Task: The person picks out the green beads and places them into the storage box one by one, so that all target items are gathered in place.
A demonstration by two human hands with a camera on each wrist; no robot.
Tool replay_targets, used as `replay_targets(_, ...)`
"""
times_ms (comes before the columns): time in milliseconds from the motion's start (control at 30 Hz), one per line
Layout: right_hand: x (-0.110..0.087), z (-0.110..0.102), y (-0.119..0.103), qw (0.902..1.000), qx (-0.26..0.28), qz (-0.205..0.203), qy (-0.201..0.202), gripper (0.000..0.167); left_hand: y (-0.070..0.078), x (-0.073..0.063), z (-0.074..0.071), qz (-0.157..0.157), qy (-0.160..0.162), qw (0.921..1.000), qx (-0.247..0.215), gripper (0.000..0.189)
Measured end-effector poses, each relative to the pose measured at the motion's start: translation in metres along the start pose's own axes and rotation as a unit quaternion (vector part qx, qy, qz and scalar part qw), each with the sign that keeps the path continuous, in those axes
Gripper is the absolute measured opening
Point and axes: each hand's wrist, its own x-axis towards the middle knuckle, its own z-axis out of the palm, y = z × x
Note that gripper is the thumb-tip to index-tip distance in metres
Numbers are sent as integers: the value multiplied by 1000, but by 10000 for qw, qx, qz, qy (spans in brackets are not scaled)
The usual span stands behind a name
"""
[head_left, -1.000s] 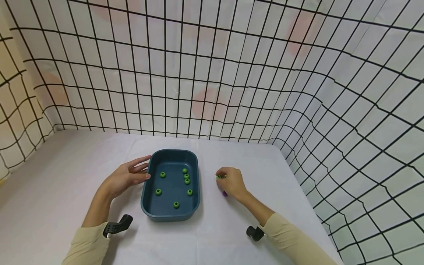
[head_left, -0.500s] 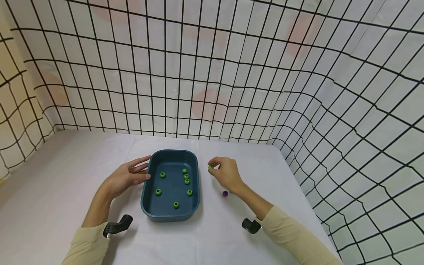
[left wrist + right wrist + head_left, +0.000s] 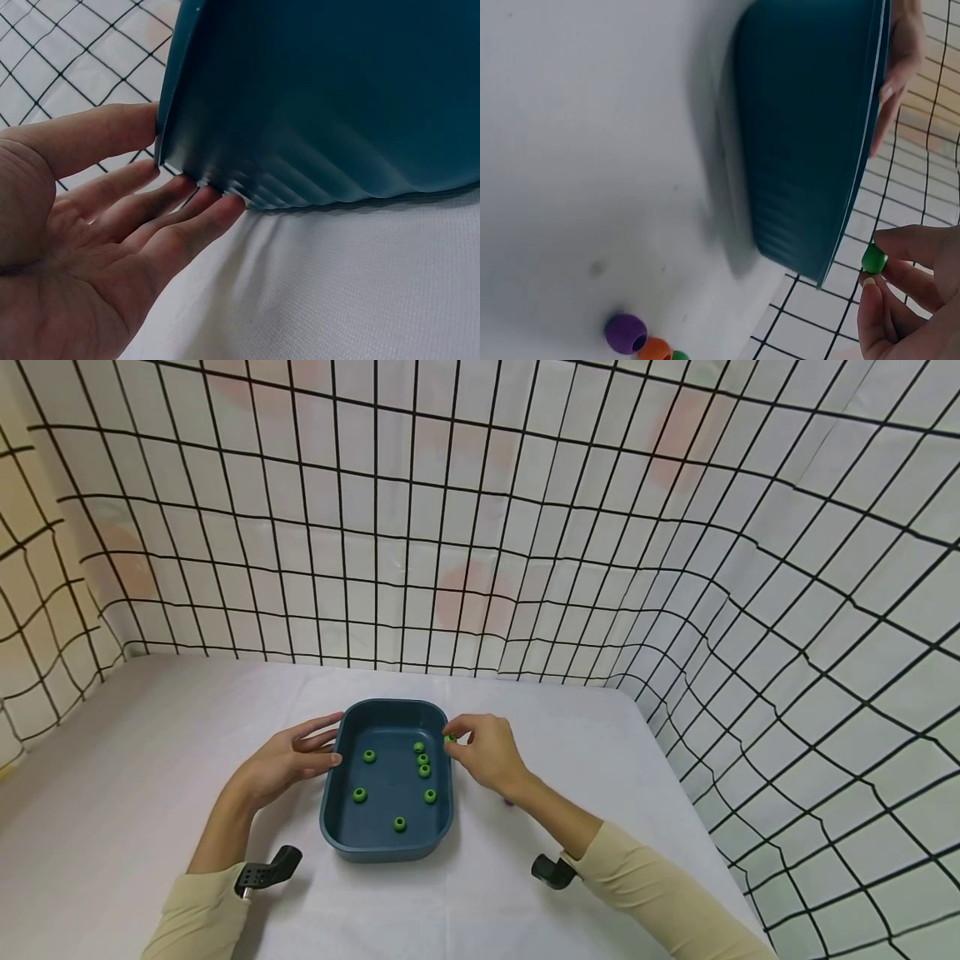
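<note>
A blue-green rectangular tray (image 3: 392, 783) holds several green beads (image 3: 360, 795) with holes through them. My left hand (image 3: 281, 762) rests against the tray's left side, its fingers extended. In the left wrist view the thumb (image 3: 112, 131) touches near the rim and the other fingertips meet the tray's ribbed wall (image 3: 300, 161). Between thumb and forefinger, my right hand (image 3: 491, 753) pinches one green bead (image 3: 874, 259) right at the tray's right rim. Below that hand a purple bead (image 3: 509, 802) lies on the cloth, mostly hidden by the wrist in the head view.
Beside the purple bead, the right wrist view shows an orange bead (image 3: 655, 349) and part of another green bead (image 3: 680, 355). White cloth (image 3: 225, 710) covers the table. A white backdrop with a black grid (image 3: 420, 527) rises behind and to both sides.
My right hand has lifted a green bead off the cloth on the right and carried it left to the tray's rim. The left hand and tray stay in place.
</note>
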Motion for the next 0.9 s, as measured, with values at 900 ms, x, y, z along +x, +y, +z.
replay_targets(900, -4, 27, -14, 9966, 316, 141, -745, 19, 0, 0, 0, 18, -24, 10000, -46, 82)
